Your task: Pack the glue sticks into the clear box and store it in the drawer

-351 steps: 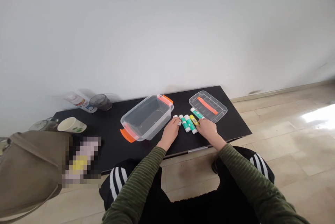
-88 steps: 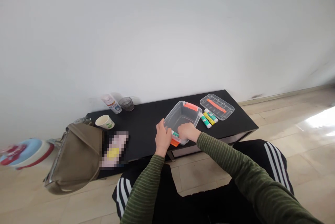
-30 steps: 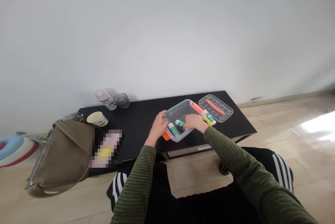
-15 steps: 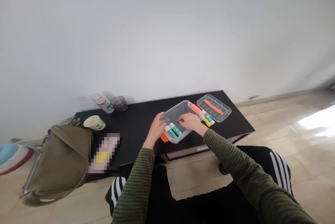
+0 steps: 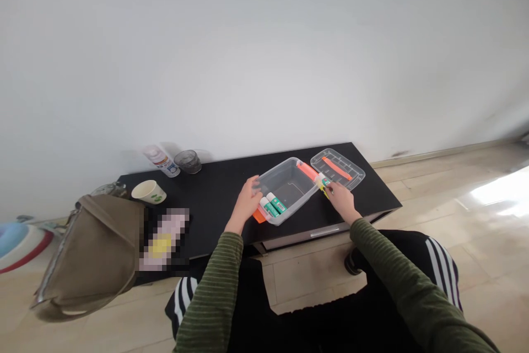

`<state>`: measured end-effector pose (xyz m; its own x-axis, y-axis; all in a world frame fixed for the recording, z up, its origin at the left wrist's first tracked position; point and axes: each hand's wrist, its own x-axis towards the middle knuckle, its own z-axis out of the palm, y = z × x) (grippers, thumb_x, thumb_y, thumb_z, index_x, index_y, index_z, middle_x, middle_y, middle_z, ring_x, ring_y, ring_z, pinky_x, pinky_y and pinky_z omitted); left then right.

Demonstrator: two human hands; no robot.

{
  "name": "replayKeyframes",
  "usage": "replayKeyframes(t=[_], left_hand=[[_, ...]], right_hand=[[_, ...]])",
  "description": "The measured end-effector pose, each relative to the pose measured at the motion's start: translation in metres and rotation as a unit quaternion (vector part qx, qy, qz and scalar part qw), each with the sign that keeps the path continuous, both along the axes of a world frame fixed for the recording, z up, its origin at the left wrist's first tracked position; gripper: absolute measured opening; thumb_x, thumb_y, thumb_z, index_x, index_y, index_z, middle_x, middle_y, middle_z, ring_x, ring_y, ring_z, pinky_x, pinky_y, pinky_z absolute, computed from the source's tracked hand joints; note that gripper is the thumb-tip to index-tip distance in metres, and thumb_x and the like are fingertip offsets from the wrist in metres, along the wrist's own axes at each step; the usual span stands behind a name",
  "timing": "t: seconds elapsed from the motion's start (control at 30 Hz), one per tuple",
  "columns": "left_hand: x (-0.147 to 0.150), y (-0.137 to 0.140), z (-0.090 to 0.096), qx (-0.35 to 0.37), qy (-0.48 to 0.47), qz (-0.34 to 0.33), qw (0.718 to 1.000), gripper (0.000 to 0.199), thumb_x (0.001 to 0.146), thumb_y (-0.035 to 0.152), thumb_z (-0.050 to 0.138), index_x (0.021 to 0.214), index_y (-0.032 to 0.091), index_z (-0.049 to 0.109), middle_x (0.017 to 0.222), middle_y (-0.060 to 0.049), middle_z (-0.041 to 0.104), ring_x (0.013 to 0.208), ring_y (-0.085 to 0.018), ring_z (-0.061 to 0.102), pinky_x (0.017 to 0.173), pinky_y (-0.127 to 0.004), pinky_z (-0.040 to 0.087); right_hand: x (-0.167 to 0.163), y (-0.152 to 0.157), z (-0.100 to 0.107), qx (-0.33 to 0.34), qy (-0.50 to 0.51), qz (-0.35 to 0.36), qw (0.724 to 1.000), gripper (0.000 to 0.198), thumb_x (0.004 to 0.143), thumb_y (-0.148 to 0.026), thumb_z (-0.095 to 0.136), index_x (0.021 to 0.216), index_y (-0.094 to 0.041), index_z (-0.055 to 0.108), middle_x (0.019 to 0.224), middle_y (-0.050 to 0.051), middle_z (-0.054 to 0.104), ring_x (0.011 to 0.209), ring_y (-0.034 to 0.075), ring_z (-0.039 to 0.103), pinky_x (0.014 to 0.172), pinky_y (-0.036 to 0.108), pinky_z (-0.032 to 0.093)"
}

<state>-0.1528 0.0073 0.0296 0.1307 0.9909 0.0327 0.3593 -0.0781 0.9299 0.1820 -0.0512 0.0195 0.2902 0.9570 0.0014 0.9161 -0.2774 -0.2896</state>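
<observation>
The left hand [image 5: 247,202] is gripping the rim at the left end of the clear plastic box [image 5: 289,178], on the bench [image 5: 219,183]. Two green glue sticks [image 5: 279,206] lie side by side inside the box, near that end. Just beyond its right end, the right hand [image 5: 339,199] touches a third green glue stick [image 5: 324,179] beside a yellow one; whether that grip has closed cannot be told. Pinching one stick mid-barrel, with the box held firm, seems surest.

Green sleeves [image 5: 215,287] (finely ribbed), black trousers [image 5: 256,314] with white stripes [image 5: 442,267].
</observation>
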Motion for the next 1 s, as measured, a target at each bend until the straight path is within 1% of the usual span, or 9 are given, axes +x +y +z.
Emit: replayKeyframes(t=[0.27,0.4,0.5,0.6,0.67,0.73,0.8,0.87,1.0], left_hand=[[0.0,-0.001,0.001,-0.002,-0.008,-0.003,1.0,0.063,0.076,0.01,0.056,0.138,0.021,0.05,0.129,-0.013,0.059,0.108,-0.022,0.067,0.099,-0.043,0.051],[0.0,-0.002,0.002,-0.004,-0.002,-0.003,1.0,0.063,0.076,0.01,0.055,0.138,0.021,0.049,0.13,-0.013,0.058,0.108,-0.022,0.067,0.099,-0.043,0.051],[0.0,-0.002,0.003,-0.008,0.001,-0.002,1.0,0.064,0.076,0.01,0.056,0.138,0.021,0.049,0.13,-0.013,0.058,0.108,-0.022,0.067,0.098,-0.042,0.051],[0.001,-0.002,0.003,-0.011,0.0,-0.002,1.0,0.064,0.076,0.01,0.056,0.139,0.021,0.049,0.131,-0.014,0.058,0.108,-0.022,0.067,0.098,-0.043,0.052],[0.001,-0.001,0.002,-0.011,-0.002,-0.001,1.0,0.064,0.076,0.01,0.056,0.138,0.021,0.049,0.13,-0.013,0.058,0.107,-0.022,0.067,0.098,-0.043,0.052],[0.002,0.0,0.001,-0.008,-0.007,0.002,1.0,0.064,0.075,0.01,0.056,0.138,0.021,0.05,0.13,-0.012,0.058,0.107,-0.022,0.067,0.099,-0.042,0.052],[0.003,0.001,0.0,-0.006,-0.011,0.002,1.0,0.064,0.075,0.01,0.056,0.138,0.021,0.05,0.129,-0.012,0.059,0.107,-0.021,0.067,0.099,-0.042,0.051],[0.003,0.002,-0.001,-0.006,-0.012,-0.002,1.0,0.065,0.075,0.01,0.056,0.138,0.021,0.049,0.13,-0.012,0.058,0.107,-0.021,0.067,0.099,-0.042,0.052],[0.002,0.001,-0.001,0.006,-0.004,-0.006,1.0,0.065,0.074,0.01,0.056,0.138,0.021,0.049,0.129,-0.013,0.058,0.107,-0.022,0.067,0.098,-0.044,0.052]], right_hand=[[-0.014,0.003,-0.002,-0.103,-0.092,0.035,0.99,0.035,0.098,-0.044,0.048,0.108,-0.019,0.069,0.113,0.014,0.068,0.1,0.024,0.066,0.074,0.028,0.044],[-0.018,0.003,-0.002,-0.103,-0.073,0.03,0.991,0.034,0.097,-0.042,0.048,0.106,-0.016,0.069,0.111,0.014,0.069,0.097,0.025,0.067,0.075,0.03,0.044],[-0.014,0.001,0.001,-0.027,-0.021,-0.01,0.999,0.036,0.097,-0.044,0.045,0.104,-0.017,0.068,0.108,0.012,0.069,0.096,0.024,0.066,0.075,0.029,0.044],[-0.013,0.0,0.013,0.114,0.037,-0.048,0.992,0.039,0.099,-0.043,0.039,0.109,-0.015,0.065,0.103,0.012,0.069,0.094,0.022,0.064,0.079,0.029,0.044],[-0.021,0.0,0.028,0.183,0.063,-0.034,0.98,0.042,0.099,-0.042,0.037,0.113,-0.013,0.063,0.1,0.012,0.068,0.089,0.021,0.062,0.08,0.029,0.044],[-0.037,0.001,0.044,0.195,0.073,0.024,0.978,0.041,0.099,-0.041,0.037,0.115,-0.013,0.063,0.1,0.011,0.069,0.085,0.02,0.061,0.08,0.028,0.044],[-0.06,0.005,0.059,0.146,0.065,0.11,0.981,0.036,0.097,-0.04,0.042,0.112,-0.017,0.066,0.103,0.01,0.07,0.089,0.02,0.062,0.079,0.028,0.044],[-0.083,0.013,0.069,0.055,0.039,0.178,0.982,0.031,0.094,-0.041,0.049,0.103,-0.02,0.07,0.102,0.009,0.072,0.094,0.022,0.064,0.079,0.028,0.044],[-0.111,0.037,0.075,-0.12,-0.022,0.178,0.976,0.034,0.088,-0.049,0.056,0.096,-0.021,0.074,0.104,0.011,0.074,0.1,0.027,0.068,0.08,0.033,0.047]])
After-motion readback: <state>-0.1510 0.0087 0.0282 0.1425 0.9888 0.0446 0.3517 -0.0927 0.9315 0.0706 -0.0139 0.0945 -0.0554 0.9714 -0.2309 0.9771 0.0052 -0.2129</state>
